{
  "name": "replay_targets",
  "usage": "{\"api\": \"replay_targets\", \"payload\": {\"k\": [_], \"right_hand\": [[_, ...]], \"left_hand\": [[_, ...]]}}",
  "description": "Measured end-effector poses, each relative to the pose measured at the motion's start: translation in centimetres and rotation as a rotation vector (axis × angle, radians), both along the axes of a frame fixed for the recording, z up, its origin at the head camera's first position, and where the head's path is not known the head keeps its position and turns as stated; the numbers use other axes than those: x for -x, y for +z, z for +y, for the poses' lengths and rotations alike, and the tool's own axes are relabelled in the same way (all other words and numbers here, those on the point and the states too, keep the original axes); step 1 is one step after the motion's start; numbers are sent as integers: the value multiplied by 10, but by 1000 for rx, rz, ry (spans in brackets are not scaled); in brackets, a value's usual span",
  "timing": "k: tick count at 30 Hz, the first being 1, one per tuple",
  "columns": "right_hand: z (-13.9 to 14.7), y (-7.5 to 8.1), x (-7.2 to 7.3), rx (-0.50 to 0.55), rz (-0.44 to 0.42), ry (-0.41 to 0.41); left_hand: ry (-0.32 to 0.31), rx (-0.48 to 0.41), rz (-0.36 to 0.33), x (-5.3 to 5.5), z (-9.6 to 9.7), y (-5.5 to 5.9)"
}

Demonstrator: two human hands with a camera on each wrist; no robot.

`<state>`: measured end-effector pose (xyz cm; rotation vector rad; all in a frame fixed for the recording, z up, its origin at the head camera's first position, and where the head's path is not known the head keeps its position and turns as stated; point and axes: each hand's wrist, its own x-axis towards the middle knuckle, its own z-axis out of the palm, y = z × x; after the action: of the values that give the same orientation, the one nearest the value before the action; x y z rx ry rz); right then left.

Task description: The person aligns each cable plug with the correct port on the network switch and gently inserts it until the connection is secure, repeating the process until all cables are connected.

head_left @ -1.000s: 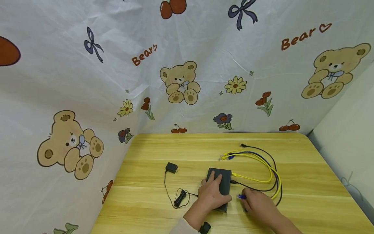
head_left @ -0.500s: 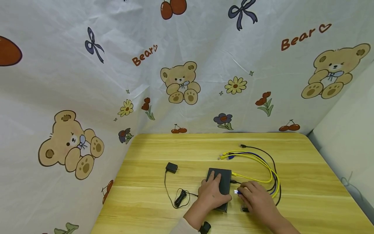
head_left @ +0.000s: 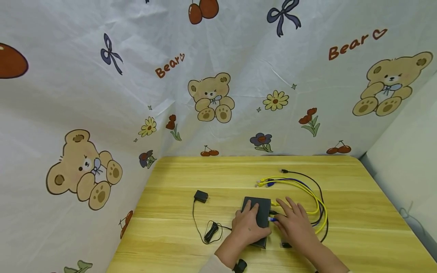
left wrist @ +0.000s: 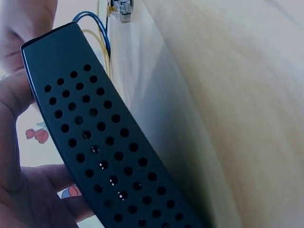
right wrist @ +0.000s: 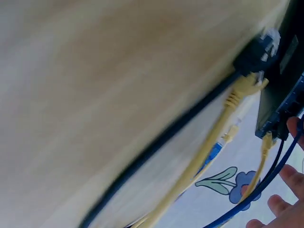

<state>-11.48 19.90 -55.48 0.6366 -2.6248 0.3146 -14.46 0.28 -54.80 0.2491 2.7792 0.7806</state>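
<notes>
A black network switch (head_left: 262, 213) lies flat on the table, with yellow and black cable plugs in its right side. My left hand (head_left: 248, 227) rests spread over its top, thumb at the right edge; the left wrist view shows the perforated side (left wrist: 102, 128). My right hand (head_left: 295, 224) pinches a blue Ethernet cable between thumb and index finger, its plug (head_left: 272, 219) right at the port side. The other fingers are spread. In the right wrist view, the blue cable (right wrist: 270, 178) runs down from the fingertips, next to the plugged-in yellow Ethernet cable (right wrist: 266, 142).
Left of the switch lies a black power adapter (head_left: 201, 196) with a coiled lead (head_left: 211, 232). Free ends of yellow and blue cables (head_left: 263, 182) and a black cable plug (head_left: 284, 171) lie behind to the right. Another loose black plug (head_left: 286, 245) lies beside my right hand.
My right hand has moved left and away from me, bringing the blue plug to the switch's right side; its other fingers have spread. My left hand stays on the switch.
</notes>
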Motion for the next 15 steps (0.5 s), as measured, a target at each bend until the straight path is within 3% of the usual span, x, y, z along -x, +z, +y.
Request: {"api": "replay_targets", "payload": {"k": [8, 15], "right_hand": [[-6, 11, 1, -36, -16, 1], [-4, 6, -1, -76, -27, 18]], "left_hand": [[4, -17, -1, -1, 1, -2], [0, -1, 1, 0, 0, -2]]}}
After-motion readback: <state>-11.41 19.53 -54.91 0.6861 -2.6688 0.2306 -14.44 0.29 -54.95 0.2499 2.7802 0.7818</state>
